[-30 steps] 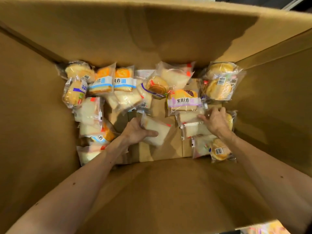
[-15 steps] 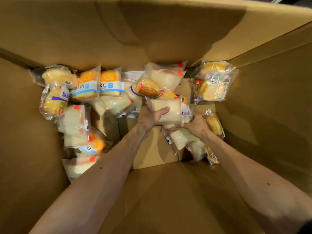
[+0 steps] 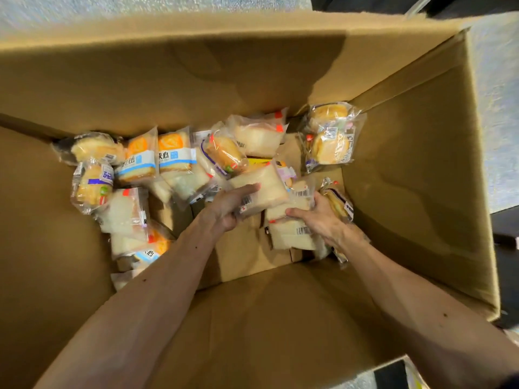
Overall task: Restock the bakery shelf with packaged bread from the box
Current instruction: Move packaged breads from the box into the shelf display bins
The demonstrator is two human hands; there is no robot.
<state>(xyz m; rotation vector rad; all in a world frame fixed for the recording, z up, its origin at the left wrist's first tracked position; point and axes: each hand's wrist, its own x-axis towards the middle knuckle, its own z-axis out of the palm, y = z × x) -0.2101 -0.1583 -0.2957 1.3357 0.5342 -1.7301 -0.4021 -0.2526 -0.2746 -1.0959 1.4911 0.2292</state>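
Note:
Both my arms reach down into a large cardboard box [image 3: 415,175] with several packaged breads on its bottom. My left hand [image 3: 229,204] grips a clear pack of white sliced bread [image 3: 262,186], thumb over its top face. Close to the right, my right hand [image 3: 320,219] holds a bundle of white bread packs [image 3: 292,234] with barcode labels, thumb on top; a round bun pack [image 3: 337,203] sits against its far side. The two held packs touch each other above the box floor.
More packs lie along the back and left: blue-labelled orange cake slices [image 3: 157,161], round buns [image 3: 92,183], a twin-bun pack [image 3: 331,136] at the back right, white sandwich packs [image 3: 126,209]. Bare box floor flaps [image 3: 247,254] show near me. Grey floor [image 3: 500,108] surrounds the box.
Both hands picked up packs from the box floor and brought them together at the centre. The view pulled back, and the box rim and the grey floor now show.

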